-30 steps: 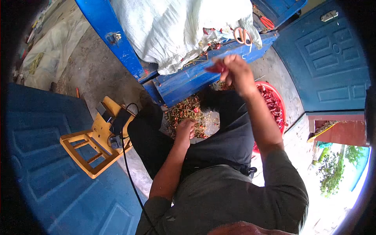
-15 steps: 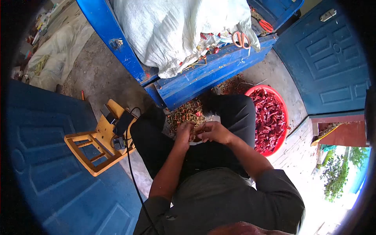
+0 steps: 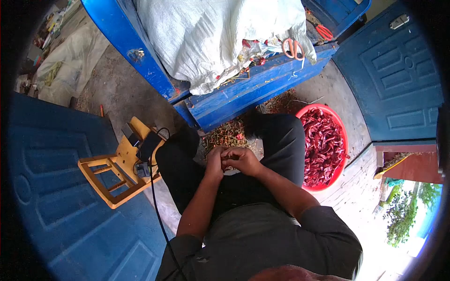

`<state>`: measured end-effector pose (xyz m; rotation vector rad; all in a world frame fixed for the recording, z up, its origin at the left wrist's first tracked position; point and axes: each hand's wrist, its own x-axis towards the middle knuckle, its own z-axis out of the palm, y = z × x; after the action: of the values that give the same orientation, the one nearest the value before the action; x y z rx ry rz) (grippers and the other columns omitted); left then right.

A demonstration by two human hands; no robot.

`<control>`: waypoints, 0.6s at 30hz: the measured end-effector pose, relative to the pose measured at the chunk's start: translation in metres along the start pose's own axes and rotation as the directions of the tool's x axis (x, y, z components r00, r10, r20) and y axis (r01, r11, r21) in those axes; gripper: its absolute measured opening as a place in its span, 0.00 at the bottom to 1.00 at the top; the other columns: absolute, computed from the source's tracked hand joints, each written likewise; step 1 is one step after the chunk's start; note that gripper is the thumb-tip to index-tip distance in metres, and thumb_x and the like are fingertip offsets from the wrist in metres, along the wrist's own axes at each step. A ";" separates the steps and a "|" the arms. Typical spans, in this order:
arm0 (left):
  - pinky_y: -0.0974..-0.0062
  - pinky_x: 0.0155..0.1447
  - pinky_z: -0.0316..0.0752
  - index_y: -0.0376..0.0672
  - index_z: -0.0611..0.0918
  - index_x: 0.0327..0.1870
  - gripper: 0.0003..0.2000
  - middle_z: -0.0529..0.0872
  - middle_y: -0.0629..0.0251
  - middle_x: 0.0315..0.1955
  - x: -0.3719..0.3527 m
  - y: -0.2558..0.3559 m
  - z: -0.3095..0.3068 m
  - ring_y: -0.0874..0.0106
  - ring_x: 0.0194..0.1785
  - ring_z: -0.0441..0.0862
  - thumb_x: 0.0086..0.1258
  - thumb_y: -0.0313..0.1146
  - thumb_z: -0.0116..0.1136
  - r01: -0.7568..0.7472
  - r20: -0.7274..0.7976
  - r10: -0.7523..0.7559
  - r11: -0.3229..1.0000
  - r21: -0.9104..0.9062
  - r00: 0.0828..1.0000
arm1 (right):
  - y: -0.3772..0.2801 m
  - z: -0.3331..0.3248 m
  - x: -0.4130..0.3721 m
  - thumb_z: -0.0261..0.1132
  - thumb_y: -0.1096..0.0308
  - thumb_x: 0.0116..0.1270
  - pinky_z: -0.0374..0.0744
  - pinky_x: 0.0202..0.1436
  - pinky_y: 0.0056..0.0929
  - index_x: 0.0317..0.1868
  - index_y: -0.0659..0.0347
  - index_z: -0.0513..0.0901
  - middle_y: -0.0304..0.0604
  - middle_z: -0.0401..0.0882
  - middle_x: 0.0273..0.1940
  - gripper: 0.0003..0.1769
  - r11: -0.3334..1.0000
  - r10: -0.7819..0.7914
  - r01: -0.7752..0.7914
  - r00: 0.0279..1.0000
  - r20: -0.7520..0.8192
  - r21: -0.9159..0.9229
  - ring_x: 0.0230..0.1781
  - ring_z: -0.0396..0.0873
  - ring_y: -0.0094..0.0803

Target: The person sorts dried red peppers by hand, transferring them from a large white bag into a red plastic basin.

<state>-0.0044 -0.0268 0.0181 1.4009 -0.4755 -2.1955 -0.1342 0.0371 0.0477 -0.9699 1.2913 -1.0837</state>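
Observation:
My left hand (image 3: 214,163) and my right hand (image 3: 244,161) meet above my lap, between my knees. Both have curled, closed fingers, and the fingertips come together. Whatever they hold is too small and too covered to make out. Just beyond them, a litter of stems and red bits (image 3: 226,135) covers the floor between my feet. Beside my right knee stands a red basin (image 3: 346,140) with many dried red chillies (image 3: 322,145) in it.
Ahead is a blue metal cart (image 3: 262,79) bearing a white woven sack (image 3: 201,37). Pink-handled scissors (image 3: 293,48) hang at its edge; red-handled scissors (image 3: 324,32) lie behind. A wooden chair (image 3: 110,187) with small devices and a black cable (image 3: 160,220) stands at left.
My right hand has moved left and closed in against my left hand, narrowing the gap between them. The view has shifted slightly; the basin and scissors appear unmoved.

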 end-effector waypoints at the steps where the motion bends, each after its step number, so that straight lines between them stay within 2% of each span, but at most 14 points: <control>1: 0.75 0.27 0.72 0.41 0.82 0.42 0.11 0.82 0.67 0.30 -0.003 0.001 0.005 0.76 0.26 0.78 0.74 0.34 0.47 0.000 0.000 0.000 1.000 0.001 1.000 | -0.005 0.000 -0.001 0.71 0.73 0.65 0.82 0.43 0.28 0.46 0.65 0.85 0.41 0.85 0.42 0.10 1.000 0.000 0.000 1.000 -0.001 0.000 0.41 0.84 0.27; 3: 0.77 0.28 0.71 0.41 0.83 0.42 0.12 0.82 0.68 0.30 -0.010 0.001 0.016 0.78 0.26 0.76 0.74 0.35 0.47 -0.002 -0.113 0.006 0.999 0.037 0.994 | -0.015 -0.001 -0.001 0.74 0.71 0.60 0.82 0.43 0.30 0.42 0.66 0.85 0.47 0.85 0.42 0.11 0.929 -0.012 -0.014 0.998 -0.069 -0.371 0.40 0.85 0.32; 4: 0.77 0.28 0.71 0.41 0.83 0.42 0.12 0.82 0.68 0.30 -0.004 -0.005 0.010 0.78 0.26 0.76 0.74 0.35 0.47 -0.003 -0.114 0.007 0.999 0.039 0.993 | -0.012 0.000 -0.001 0.74 0.71 0.60 0.82 0.43 0.30 0.42 0.66 0.85 0.47 0.85 0.42 0.11 0.929 -0.013 -0.013 0.998 -0.068 -0.369 0.40 0.85 0.32; 6: 0.79 0.26 0.68 0.42 0.83 0.43 0.12 0.80 0.70 0.27 0.011 -0.016 0.000 0.79 0.24 0.73 0.74 0.35 0.45 0.033 -0.040 -0.029 0.995 0.095 0.999 | -0.001 0.002 0.001 0.76 0.69 0.56 0.82 0.42 0.32 0.40 0.65 0.85 0.51 0.85 0.41 0.14 0.874 -0.067 -0.055 0.970 -0.233 -0.482 0.38 0.85 0.36; 7: 0.79 0.26 0.68 0.42 0.83 0.43 0.12 0.80 0.70 0.27 0.013 -0.019 -0.001 0.79 0.24 0.73 0.74 0.35 0.45 0.033 -0.038 -0.029 0.995 0.096 0.999 | 0.004 0.002 0.001 0.76 0.69 0.56 0.82 0.42 0.32 0.40 0.65 0.85 0.51 0.85 0.41 0.14 0.874 -0.068 -0.056 0.969 -0.236 -0.483 0.38 0.85 0.36; 9: 0.80 0.26 0.65 0.42 0.83 0.44 0.13 0.79 0.73 0.26 0.018 -0.021 -0.002 0.80 0.23 0.70 0.73 0.35 0.46 -0.019 0.004 0.018 0.986 0.164 1.000 | 0.015 0.001 0.004 0.75 0.68 0.57 0.81 0.41 0.33 0.40 0.65 0.85 0.50 0.85 0.38 0.13 0.801 -0.305 0.043 0.887 -0.346 -0.597 0.35 0.84 0.38; 10: 0.80 0.26 0.65 0.42 0.83 0.44 0.13 0.79 0.73 0.26 0.020 -0.024 -0.004 0.80 0.23 0.70 0.73 0.35 0.46 -0.020 0.006 0.019 0.986 0.163 1.000 | 0.032 -0.001 0.006 0.75 0.68 0.57 0.81 0.41 0.33 0.40 0.65 0.85 0.50 0.85 0.38 0.13 0.800 -0.307 0.043 0.887 -0.346 -0.599 0.35 0.84 0.38; 12: 0.69 0.32 0.71 0.43 0.82 0.50 0.14 0.80 0.68 0.31 0.022 -0.023 -0.008 0.75 0.30 0.75 0.77 0.39 0.47 0.053 0.030 -0.062 0.967 0.248 0.998 | 0.047 -0.002 0.012 0.75 0.68 0.60 0.80 0.41 0.32 0.41 0.64 0.86 0.46 0.85 0.40 0.11 0.905 -0.025 -0.173 0.890 -0.455 -0.389 0.37 0.82 0.33; 13: 0.69 0.32 0.71 0.43 0.82 0.50 0.14 0.80 0.68 0.31 0.020 -0.023 -0.008 0.75 0.30 0.75 0.77 0.39 0.47 0.050 0.032 -0.060 0.968 0.246 0.998 | 0.046 -0.004 0.012 0.75 0.68 0.60 0.80 0.41 0.32 0.41 0.64 0.86 0.46 0.85 0.40 0.11 0.904 -0.028 -0.171 0.890 -0.454 -0.391 0.37 0.82 0.33; 14: 0.70 0.31 0.70 0.43 0.82 0.48 0.12 0.79 0.69 0.30 0.017 -0.023 -0.007 0.76 0.29 0.74 0.75 0.38 0.48 0.028 0.050 -0.046 0.948 0.318 0.998 | 0.045 -0.006 0.012 0.74 0.67 0.62 0.79 0.41 0.30 0.43 0.62 0.86 0.43 0.85 0.41 0.11 0.952 0.222 -0.291 0.868 -0.444 -0.094 0.39 0.81 0.30; 15: 0.71 0.30 0.68 0.43 0.82 0.47 0.11 0.77 0.70 0.29 0.016 -0.022 -0.006 0.77 0.28 0.73 0.74 0.37 0.49 0.002 0.069 -0.031 0.922 0.388 0.997 | 0.041 -0.008 0.012 0.73 0.65 0.65 0.78 0.41 0.29 0.45 0.61 0.86 0.40 0.84 0.42 0.12 0.892 0.451 -0.403 0.818 -0.358 0.204 0.40 0.80 0.28; 16: 0.71 0.30 0.68 0.43 0.82 0.47 0.11 0.77 0.70 0.29 0.017 -0.023 -0.008 0.77 0.28 0.73 0.74 0.37 0.49 0.000 0.069 -0.029 0.922 0.386 0.997 | 0.037 -0.009 0.012 0.73 0.65 0.65 0.78 0.41 0.29 0.45 0.61 0.86 0.40 0.84 0.42 0.12 0.893 0.449 -0.402 0.819 -0.357 0.202 0.40 0.80 0.28; 18: 0.73 0.28 0.67 0.43 0.81 0.46 0.10 0.77 0.70 0.29 0.017 -0.024 -0.012 0.78 0.27 0.72 0.71 0.35 0.52 -0.030 0.087 0.009 0.969 0.247 0.996 | 0.027 -0.011 0.010 0.70 0.61 0.69 0.78 0.40 0.25 0.50 0.59 0.84 0.37 0.83 0.43 0.14 0.747 0.527 -0.353 0.830 -0.179 0.563 0.40 0.79 0.24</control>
<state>-0.0047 -0.0171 -0.0125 1.4230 -0.8156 -2.2471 -0.1440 0.0342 0.0185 -0.0532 1.3102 -1.1405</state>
